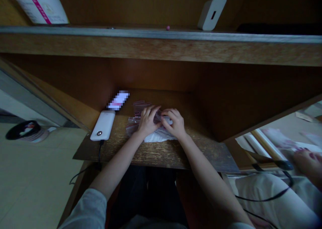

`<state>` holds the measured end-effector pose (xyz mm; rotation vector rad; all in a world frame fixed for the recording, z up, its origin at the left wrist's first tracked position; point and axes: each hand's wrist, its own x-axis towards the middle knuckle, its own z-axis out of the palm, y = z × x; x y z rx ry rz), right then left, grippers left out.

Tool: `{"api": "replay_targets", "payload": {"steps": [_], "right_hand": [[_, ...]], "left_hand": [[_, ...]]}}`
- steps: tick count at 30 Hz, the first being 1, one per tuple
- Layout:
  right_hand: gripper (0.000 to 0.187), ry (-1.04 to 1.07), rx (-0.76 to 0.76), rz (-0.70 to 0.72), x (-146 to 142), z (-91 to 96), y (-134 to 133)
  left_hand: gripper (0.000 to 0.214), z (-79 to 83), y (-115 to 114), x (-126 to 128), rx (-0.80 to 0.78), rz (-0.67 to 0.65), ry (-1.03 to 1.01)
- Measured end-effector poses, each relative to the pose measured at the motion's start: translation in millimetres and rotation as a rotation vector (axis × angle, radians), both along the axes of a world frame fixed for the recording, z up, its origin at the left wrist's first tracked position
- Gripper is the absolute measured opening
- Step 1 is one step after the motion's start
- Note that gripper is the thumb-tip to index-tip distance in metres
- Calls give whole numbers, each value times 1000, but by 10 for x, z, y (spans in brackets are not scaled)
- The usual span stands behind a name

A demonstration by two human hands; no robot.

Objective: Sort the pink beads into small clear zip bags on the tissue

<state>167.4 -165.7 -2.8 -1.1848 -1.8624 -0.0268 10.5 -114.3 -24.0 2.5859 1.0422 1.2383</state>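
My left hand [148, 121] and my right hand [174, 121] meet over the dark wooden desk, fingers bent. Between them they pinch a small clear plastic bag [158, 116] by its sides; what is inside it, I cannot make out. Beneath my hands lies a crumpled white sheet [157, 137], perhaps paper or tissue. More clear zip bags [131, 125] lie left of my left hand, some partly hidden by it. Further left, a white power bank [103, 125] rests on the desk, with a black cable hanging from its near end.
A lit phone [118, 100], blurred, stands behind the power bank. Overhead, a shelf edge [161, 46] bears a white plug-like block [212, 13] and a white-and-pink container [40, 6]. A basket [26, 131] stands on the floor at left. Another person's hand [309, 160] shows at right.
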Motion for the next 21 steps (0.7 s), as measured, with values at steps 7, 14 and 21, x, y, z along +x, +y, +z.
{"api": "replay_targets", "payload": {"steps": [7, 14, 21], "right_hand": [[28, -144, 14, -100, -42, -40, 6], [25, -168, -70, -107, -79, -37, 31], [29, 289, -179, -37, -30, -68, 102]], "left_hand": [[59, -12, -29, -6, 9, 57, 9], [58, -35, -30, 33, 36, 70, 28], [69, -48, 19, 28, 11, 183, -43]]}}
